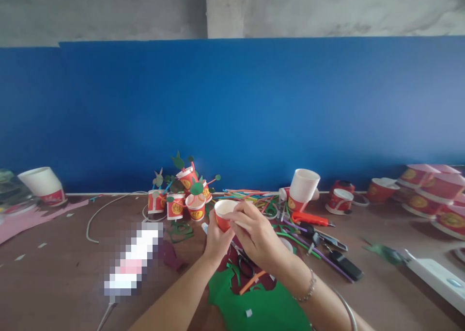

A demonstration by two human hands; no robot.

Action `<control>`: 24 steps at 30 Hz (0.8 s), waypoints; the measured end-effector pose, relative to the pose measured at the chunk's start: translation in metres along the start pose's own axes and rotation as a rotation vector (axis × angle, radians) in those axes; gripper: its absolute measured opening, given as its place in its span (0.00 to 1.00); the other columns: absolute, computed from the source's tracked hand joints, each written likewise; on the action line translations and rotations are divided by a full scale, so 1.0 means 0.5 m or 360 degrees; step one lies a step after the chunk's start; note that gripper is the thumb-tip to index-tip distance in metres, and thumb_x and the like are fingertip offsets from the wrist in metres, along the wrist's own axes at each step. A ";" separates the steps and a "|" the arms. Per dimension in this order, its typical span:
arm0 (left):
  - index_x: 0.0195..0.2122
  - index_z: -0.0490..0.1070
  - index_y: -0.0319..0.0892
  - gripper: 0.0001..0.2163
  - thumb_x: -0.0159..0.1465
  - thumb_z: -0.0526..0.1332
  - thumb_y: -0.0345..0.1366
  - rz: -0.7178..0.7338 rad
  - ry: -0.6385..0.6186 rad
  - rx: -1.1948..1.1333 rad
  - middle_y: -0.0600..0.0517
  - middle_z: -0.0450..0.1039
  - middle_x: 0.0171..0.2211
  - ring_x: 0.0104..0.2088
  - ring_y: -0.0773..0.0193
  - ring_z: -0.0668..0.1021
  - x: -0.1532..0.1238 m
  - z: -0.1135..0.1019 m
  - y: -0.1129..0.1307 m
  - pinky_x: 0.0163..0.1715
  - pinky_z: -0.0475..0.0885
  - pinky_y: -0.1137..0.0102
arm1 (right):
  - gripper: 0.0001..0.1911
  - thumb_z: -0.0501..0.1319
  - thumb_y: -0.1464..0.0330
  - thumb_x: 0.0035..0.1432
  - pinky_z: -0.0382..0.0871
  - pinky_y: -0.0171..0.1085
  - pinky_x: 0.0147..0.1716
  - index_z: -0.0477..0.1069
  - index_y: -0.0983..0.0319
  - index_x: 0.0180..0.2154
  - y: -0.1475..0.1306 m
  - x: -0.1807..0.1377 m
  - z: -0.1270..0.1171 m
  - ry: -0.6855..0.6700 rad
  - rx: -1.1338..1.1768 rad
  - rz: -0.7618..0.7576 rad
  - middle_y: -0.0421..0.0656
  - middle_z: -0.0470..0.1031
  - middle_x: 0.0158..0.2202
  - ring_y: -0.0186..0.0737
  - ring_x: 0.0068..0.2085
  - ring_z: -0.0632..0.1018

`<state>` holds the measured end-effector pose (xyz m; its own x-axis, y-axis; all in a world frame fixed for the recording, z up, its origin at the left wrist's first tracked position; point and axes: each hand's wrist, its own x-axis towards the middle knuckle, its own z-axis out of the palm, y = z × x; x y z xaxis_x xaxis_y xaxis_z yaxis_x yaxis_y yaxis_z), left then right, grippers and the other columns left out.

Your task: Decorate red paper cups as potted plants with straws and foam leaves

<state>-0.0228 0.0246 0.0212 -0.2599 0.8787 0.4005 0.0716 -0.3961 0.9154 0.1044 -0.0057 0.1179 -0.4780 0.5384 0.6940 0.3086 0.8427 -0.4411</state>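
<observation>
A small red paper cup [222, 214] with a white inside is held above the brown table [65, 263] near its middle. My left hand [215, 244] grips the cup from below and behind. My right hand [256, 234] is closed over its right side and rim, fingers curled on it. Under my hands lie scissors [244, 263], an orange straw piece [252, 281] and a green foam sheet [261, 307]. Just beyond the held cup stands a cluster of decorated red cups [181, 197] with green leaf shapes on straws.
Coloured straws [247, 195], a stack of white cups [301, 188], an orange cutter [312, 218] and a black tool [347, 264] lie right of my hands. More red cups [425, 190] fill the far right. A tipped cup [41, 184] and pink sheet [22, 219] sit left. A blue wall rises behind.
</observation>
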 end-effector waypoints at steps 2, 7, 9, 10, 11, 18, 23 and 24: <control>0.42 0.63 0.42 0.17 0.52 0.64 0.34 0.0041 0.0060 0.0016 0.50 0.73 0.37 0.37 0.60 0.77 0.001 0.001 0.000 0.38 0.71 0.66 | 0.11 0.53 0.73 0.62 0.69 0.41 0.38 0.74 0.61 0.38 0.009 -0.001 0.000 0.0098 -0.0164 -0.0044 0.46 0.73 0.34 0.41 0.38 0.73; 0.42 0.63 0.42 0.18 0.51 0.65 0.33 0.0057 0.0139 0.0040 0.50 0.73 0.36 0.36 0.61 0.76 0.001 0.004 -0.007 0.38 0.71 0.67 | 0.11 0.56 0.70 0.61 0.69 0.40 0.36 0.72 0.61 0.28 0.033 0.002 -0.003 0.0295 -0.0307 -0.0022 0.44 0.76 0.28 0.40 0.33 0.76; 0.43 0.63 0.42 0.19 0.51 0.65 0.33 0.0053 0.0095 0.0019 0.49 0.73 0.37 0.37 0.60 0.76 -0.002 0.004 -0.009 0.39 0.71 0.66 | 0.11 0.56 0.68 0.61 0.68 0.40 0.35 0.70 0.61 0.26 0.037 0.002 -0.002 0.0323 -0.0394 0.0013 0.45 0.75 0.27 0.42 0.33 0.75; 0.43 0.63 0.43 0.18 0.52 0.65 0.34 0.0054 0.0081 0.0006 0.49 0.73 0.38 0.38 0.60 0.76 -0.002 0.004 -0.010 0.40 0.71 0.65 | 0.12 0.56 0.67 0.61 0.67 0.40 0.34 0.69 0.61 0.26 0.038 0.002 -0.001 0.0328 -0.0420 0.0038 0.45 0.74 0.27 0.42 0.33 0.75; 0.44 0.62 0.43 0.18 0.52 0.65 0.35 0.0053 0.0071 -0.0006 0.49 0.72 0.38 0.39 0.59 0.76 -0.003 0.004 -0.011 0.41 0.71 0.64 | 0.12 0.56 0.67 0.61 0.67 0.39 0.33 0.68 0.61 0.25 0.040 0.001 0.001 0.0323 -0.0428 0.0068 0.44 0.73 0.26 0.41 0.32 0.74; 0.44 0.61 0.43 0.18 0.54 0.64 0.36 0.0066 0.0041 -0.0114 0.49 0.71 0.38 0.40 0.59 0.76 -0.002 0.003 -0.020 0.42 0.71 0.63 | 0.14 0.55 0.69 0.60 0.63 0.36 0.29 0.60 0.60 0.22 0.055 -0.007 0.029 0.0283 -0.0347 0.0135 0.40 0.66 0.23 0.38 0.28 0.69; 0.43 0.61 0.43 0.19 0.53 0.65 0.37 0.0044 0.0036 -0.0122 0.50 0.72 0.37 0.37 0.60 0.76 -0.001 0.001 -0.022 0.39 0.71 0.65 | 0.11 0.52 0.72 0.62 0.65 0.38 0.33 0.67 0.61 0.27 0.061 -0.011 0.046 0.0178 -0.0413 -0.0126 0.42 0.71 0.26 0.39 0.30 0.69; 0.43 0.61 0.43 0.19 0.53 0.65 0.37 0.0043 0.0032 -0.0126 0.50 0.72 0.37 0.37 0.60 0.76 -0.001 0.000 -0.021 0.39 0.71 0.65 | 0.11 0.52 0.72 0.62 0.65 0.39 0.34 0.68 0.61 0.28 0.061 -0.012 0.047 0.0162 -0.0440 -0.0154 0.43 0.71 0.26 0.39 0.30 0.70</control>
<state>-0.0231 0.0282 0.0115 -0.2785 0.8621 0.4233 0.0026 -0.4400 0.8980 0.0972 0.0170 0.0870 -0.4357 0.4411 0.7846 0.4847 0.8495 -0.2084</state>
